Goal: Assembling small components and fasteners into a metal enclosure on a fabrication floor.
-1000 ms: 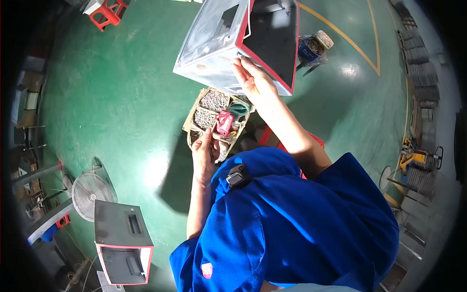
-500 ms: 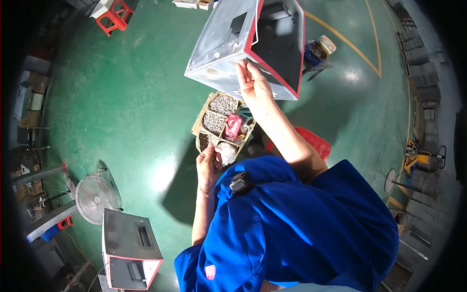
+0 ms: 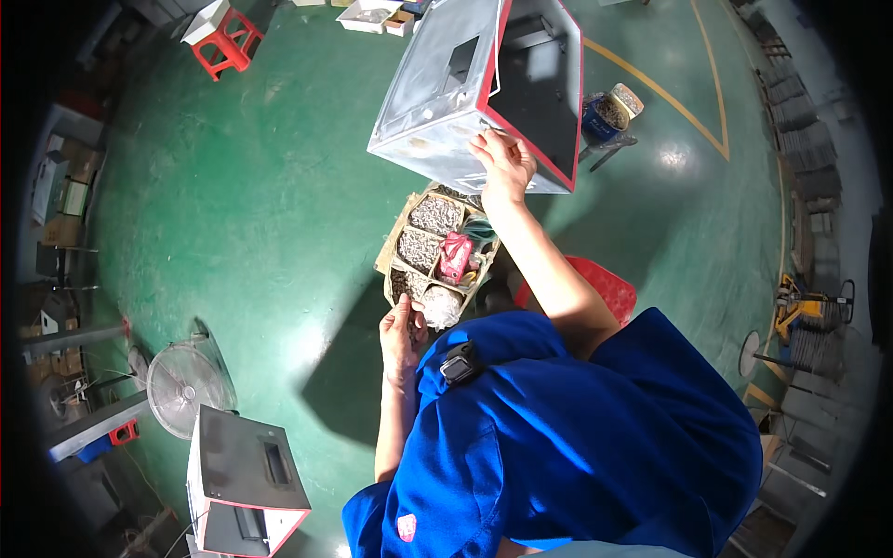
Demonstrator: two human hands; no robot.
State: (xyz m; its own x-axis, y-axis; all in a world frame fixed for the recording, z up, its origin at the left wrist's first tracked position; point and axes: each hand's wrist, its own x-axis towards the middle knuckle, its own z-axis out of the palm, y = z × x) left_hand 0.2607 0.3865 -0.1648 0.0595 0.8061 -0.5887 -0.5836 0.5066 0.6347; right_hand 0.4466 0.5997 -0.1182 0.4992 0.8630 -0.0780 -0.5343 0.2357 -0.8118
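Observation:
A large grey metal cabinet (image 3: 423, 107) with red edges and a dark open inside stands ahead of me. At its near lower edge is my right hand (image 3: 507, 167), fingertips pinched together against the metal. Whatever lies between them is too small to make out. Below the cabinet is a divided box (image 3: 393, 237) with several compartments of small metal hardware. A red packet (image 3: 454, 258) and a clear plastic bag (image 3: 442, 302) lie in it too. My left hand (image 3: 400, 333) is over its near left compartment, fingers curled together; what they hold, if anything, is hidden.
A red stool (image 3: 600, 293) is by my right forearm. Beyond the cabinet's right side stands a blue container (image 3: 603, 121) of small parts. At lower left are a floor fan (image 3: 186, 386) and another cabinet (image 3: 246, 456). A second red stool (image 3: 226, 46) stands far left.
My right hand has shifted slightly right and down along the cabinet's edge, its fingers more curled now. My left hand stays near the same compartment. The whole view has shifted a little.

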